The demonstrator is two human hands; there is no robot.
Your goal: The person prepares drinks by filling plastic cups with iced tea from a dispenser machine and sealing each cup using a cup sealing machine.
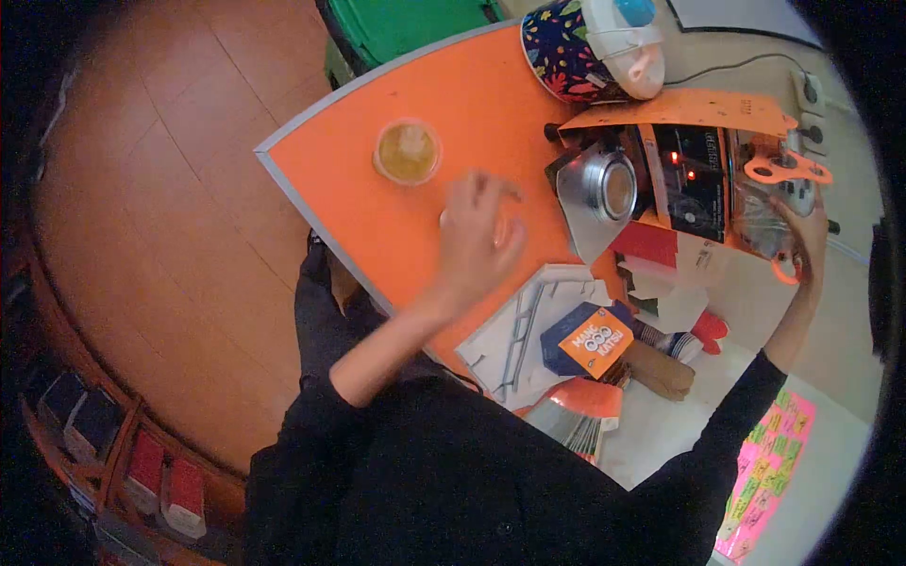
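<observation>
Motion blurs my left hand (477,231) above the orange tabletop. A pale, round rim, perhaps of a clear cup, shows partly beneath it, and I cannot make out whether the fingers grip it. Farther back on the table stands a clear cup (408,153) of yellowish liquid. My right hand (800,231) reaches behind an orange-and-black machine (694,179) with two red lights, beside clear film (760,222) and an orange two-lobed knob (788,170). Its fingertips are partly hidden. A round metal holder (613,187) sticks out from the machine's front.
A dark patterned container (566,52) with a white top stands beside the machine. Printed packaging (595,341), a brown bundle (661,370) and papers lie nearer my body. Sockets (810,90) and a cable are at the wall. A green bin (406,28) stands beyond the table edge.
</observation>
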